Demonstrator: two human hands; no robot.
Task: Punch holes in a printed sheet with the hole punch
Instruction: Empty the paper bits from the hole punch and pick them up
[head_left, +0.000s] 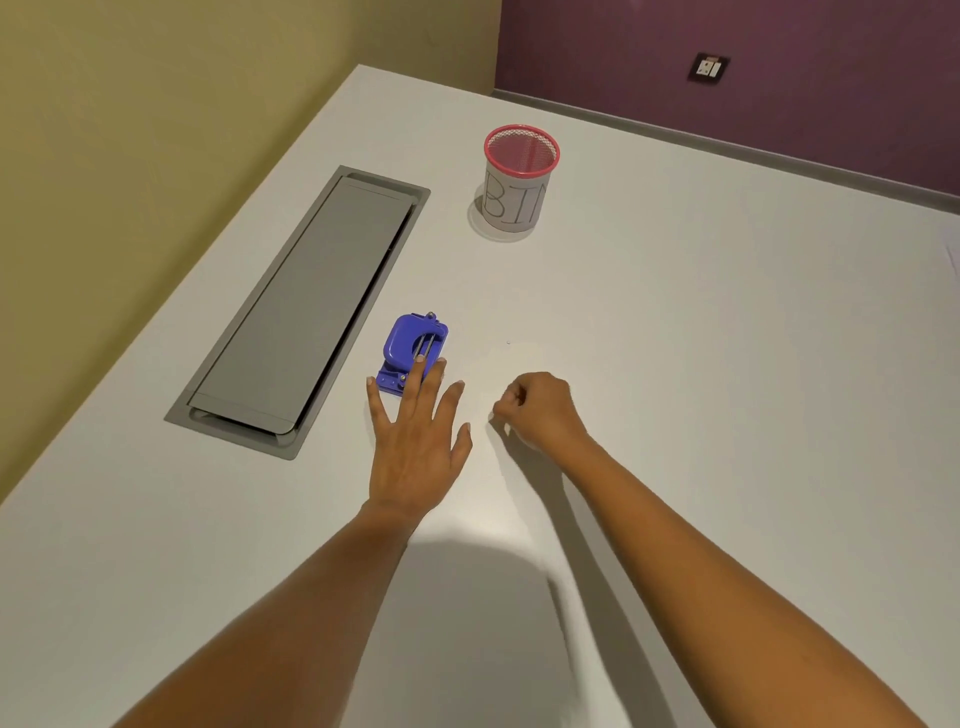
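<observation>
Head view: the punch (410, 343) sits on the tabletop (675, 364) beside a grey hatch (306, 312). The left hand (415, 447) is spread wide, its fingertips on the punch's near end. The right hand (540, 410) is curled into a fist, with nothing visible in it. I judge the punch small, rigid and light, so I'd grip it across its sides. I see no sheet clearly.

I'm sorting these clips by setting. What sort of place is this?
Probably an office or meeting room. A large pale table has a grey cable hatch built into it, a blue hole punch and a mesh cup marked BIN stand on it, and a wall socket sits behind.
</observation>
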